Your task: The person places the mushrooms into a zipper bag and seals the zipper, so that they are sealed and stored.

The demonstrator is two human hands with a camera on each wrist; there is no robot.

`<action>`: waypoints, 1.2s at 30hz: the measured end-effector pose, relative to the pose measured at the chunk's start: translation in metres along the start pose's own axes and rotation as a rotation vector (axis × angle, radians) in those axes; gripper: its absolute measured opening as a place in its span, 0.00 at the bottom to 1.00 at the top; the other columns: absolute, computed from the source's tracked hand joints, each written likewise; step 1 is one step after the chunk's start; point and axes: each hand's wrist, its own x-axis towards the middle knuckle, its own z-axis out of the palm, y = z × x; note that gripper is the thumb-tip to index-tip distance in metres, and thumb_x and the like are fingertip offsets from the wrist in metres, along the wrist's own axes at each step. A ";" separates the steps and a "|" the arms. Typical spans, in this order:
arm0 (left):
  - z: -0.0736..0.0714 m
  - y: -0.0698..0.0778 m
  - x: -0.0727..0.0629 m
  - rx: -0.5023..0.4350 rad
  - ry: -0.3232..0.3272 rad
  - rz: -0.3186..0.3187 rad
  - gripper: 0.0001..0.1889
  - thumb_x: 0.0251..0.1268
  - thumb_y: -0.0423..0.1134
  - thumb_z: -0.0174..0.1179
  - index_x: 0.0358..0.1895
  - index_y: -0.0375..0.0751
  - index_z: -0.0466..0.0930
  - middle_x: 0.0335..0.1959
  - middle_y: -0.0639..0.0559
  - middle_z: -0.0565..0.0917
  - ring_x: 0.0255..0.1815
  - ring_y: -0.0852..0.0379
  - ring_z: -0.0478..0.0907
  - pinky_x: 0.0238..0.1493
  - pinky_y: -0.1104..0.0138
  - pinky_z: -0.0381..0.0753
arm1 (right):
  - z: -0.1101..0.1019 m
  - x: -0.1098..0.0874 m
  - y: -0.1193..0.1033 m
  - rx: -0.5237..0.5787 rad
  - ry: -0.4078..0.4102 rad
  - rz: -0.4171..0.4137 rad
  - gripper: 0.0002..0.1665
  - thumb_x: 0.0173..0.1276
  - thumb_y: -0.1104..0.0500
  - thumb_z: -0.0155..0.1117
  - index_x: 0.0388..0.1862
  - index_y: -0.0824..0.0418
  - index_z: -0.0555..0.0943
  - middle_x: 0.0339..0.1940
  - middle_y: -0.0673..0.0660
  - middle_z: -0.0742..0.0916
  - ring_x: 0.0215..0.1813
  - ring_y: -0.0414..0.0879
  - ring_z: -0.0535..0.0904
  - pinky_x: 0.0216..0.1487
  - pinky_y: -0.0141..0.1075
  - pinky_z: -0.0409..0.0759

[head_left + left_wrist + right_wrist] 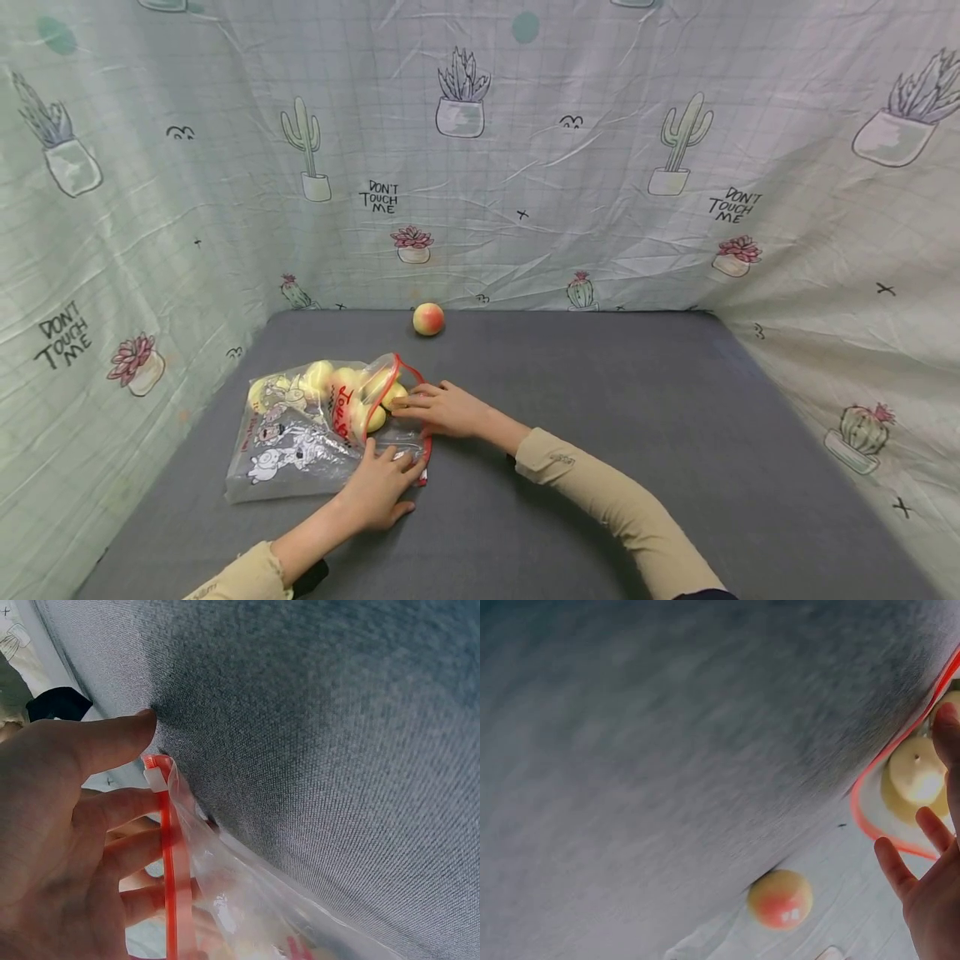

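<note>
A clear zip bag (pixel 255 483) with a red zip edge and printed figures lies on the grey table, holding several round yellow fruits (pixel 318 379). Its mouth faces right and gapes at the upper part. My left hand (pixel 378 490) rests on the lower part of the mouth; in the left wrist view its fingers lie along the red zip strip (pixel 171 870), thumb apart. At the gaping mouth is my right hand (pixel 453 412), its extended fingers touching a yellow fruit (pixel 394 395). In the right wrist view, a stemmed yellow fruit (pixel 916 769) shows inside the red rim.
A red-and-yellow peach-like fruit (pixel 428 319) sits alone at the table's back edge, beyond the bag. Cloth curtains (pixel 517 175) with printed cacti stand behind and on both sides. The grey tabletop (pixel 600 392) extends to the right.
</note>
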 end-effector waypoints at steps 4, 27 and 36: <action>0.001 0.000 0.000 -0.006 -0.010 -0.002 0.29 0.46 0.57 0.61 0.53 0.47 0.75 0.43 0.51 0.79 0.43 0.48 0.73 0.44 0.45 0.63 | -0.001 -0.004 0.006 0.008 0.016 0.014 0.33 0.63 0.43 0.51 0.67 0.43 0.58 0.69 0.42 0.63 0.65 0.41 0.62 0.49 0.39 0.72; -0.002 0.002 0.002 -0.029 -0.023 -0.018 0.30 0.46 0.56 0.61 0.54 0.47 0.74 0.41 0.51 0.79 0.42 0.48 0.73 0.44 0.46 0.63 | 0.005 -0.013 0.035 0.124 0.101 0.123 0.28 0.63 0.49 0.55 0.63 0.47 0.67 0.60 0.44 0.75 0.59 0.40 0.68 0.46 0.40 0.72; 0.001 0.002 0.001 -0.015 -0.008 -0.021 0.30 0.45 0.57 0.62 0.53 0.47 0.75 0.40 0.51 0.79 0.41 0.49 0.73 0.44 0.47 0.62 | 0.008 -0.006 0.048 0.084 0.091 0.225 0.22 0.66 0.52 0.52 0.59 0.50 0.70 0.56 0.46 0.77 0.57 0.42 0.70 0.47 0.40 0.73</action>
